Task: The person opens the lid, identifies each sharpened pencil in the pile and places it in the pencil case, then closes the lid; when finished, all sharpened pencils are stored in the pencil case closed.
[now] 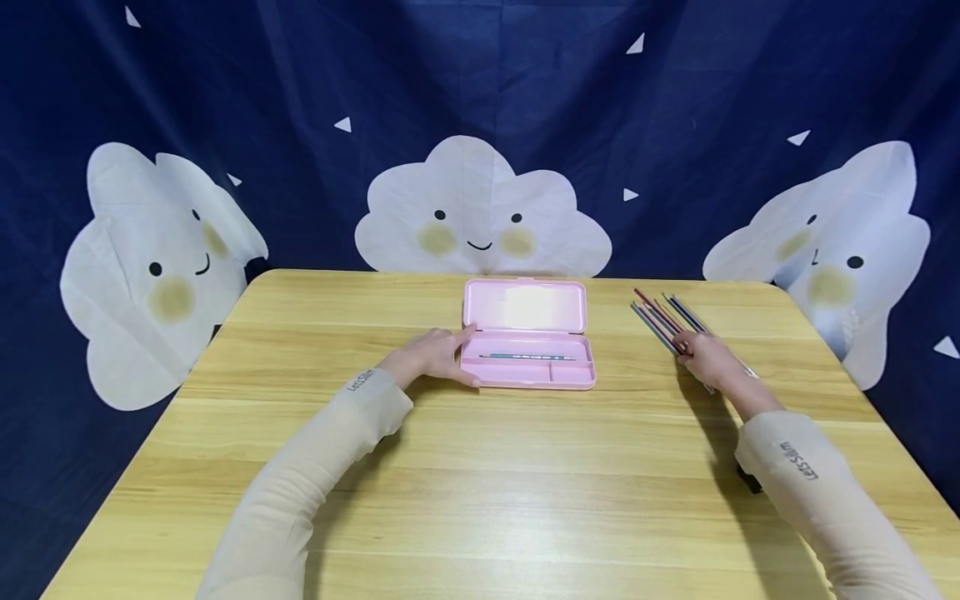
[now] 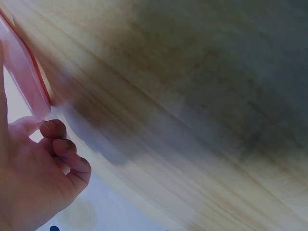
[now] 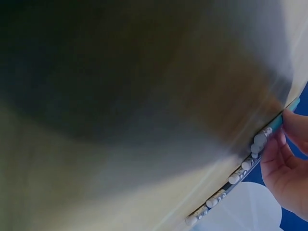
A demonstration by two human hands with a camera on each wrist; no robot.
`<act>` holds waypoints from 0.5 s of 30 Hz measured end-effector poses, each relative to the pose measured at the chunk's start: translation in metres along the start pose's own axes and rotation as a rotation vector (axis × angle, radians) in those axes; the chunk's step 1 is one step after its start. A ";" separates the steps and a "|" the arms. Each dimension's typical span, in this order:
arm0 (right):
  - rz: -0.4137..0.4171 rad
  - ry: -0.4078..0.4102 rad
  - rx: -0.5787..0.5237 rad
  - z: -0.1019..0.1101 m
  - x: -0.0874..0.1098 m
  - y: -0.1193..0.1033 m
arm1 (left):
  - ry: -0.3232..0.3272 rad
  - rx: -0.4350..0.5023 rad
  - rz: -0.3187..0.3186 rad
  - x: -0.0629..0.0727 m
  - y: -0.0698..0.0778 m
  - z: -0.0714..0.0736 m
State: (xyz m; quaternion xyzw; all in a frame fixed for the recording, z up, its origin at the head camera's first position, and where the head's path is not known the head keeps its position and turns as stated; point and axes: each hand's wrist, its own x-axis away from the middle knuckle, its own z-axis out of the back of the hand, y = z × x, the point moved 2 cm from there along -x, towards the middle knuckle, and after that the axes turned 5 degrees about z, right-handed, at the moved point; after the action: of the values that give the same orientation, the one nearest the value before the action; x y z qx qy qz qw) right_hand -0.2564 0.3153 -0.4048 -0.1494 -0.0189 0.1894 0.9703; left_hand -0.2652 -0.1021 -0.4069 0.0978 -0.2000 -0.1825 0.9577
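Observation:
A pink pencil case (image 1: 504, 372) lies with its lid (image 1: 491, 312) raised at the back. One teal pencil (image 1: 517, 357) rests in its long rear compartment. My left hand (image 1: 431, 354) grips the case's left end, thumb at the front corner and index finger by the hinge; the other fingers curl outside it in the left wrist view. At the right, several colored pencils (image 1: 654, 323) lie side by side, slanting. Over them my right hand (image 1: 708, 360) pinches a teal pencil (image 3: 277, 122) between thumb and fingers, close to the tabletop; white erasers (image 3: 234, 178) line up beside it.
Everything stands on a light wooden table (image 1: 480, 483). Its far edge meets a dark blue curtain (image 1: 480, 75) with white smiling clouds (image 1: 480, 200). A small black object (image 1: 748, 479) shows under the right sleeve.

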 end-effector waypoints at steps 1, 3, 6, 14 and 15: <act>0.000 0.000 0.000 0.000 0.000 0.000 | 0.000 -0.001 -0.001 0.000 0.000 0.000; 0.001 -0.005 0.004 0.000 0.000 -0.001 | 0.001 -0.004 0.000 0.000 0.000 0.000; 0.004 -0.024 0.008 0.000 0.000 -0.003 | 0.007 -0.007 -0.001 0.000 0.000 0.000; -0.022 -0.078 0.007 -0.001 -0.002 -0.005 | 0.009 0.001 -0.003 -0.001 -0.001 -0.001; -0.028 -0.084 0.005 -0.001 -0.002 -0.005 | 0.008 0.005 -0.003 -0.001 0.000 -0.001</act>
State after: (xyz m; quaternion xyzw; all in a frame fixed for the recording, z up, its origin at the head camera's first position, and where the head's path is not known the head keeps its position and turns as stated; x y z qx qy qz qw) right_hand -0.2565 0.3097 -0.4039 -0.1386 -0.0612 0.1821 0.9715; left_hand -0.2657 -0.1020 -0.4078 0.1010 -0.1964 -0.1830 0.9580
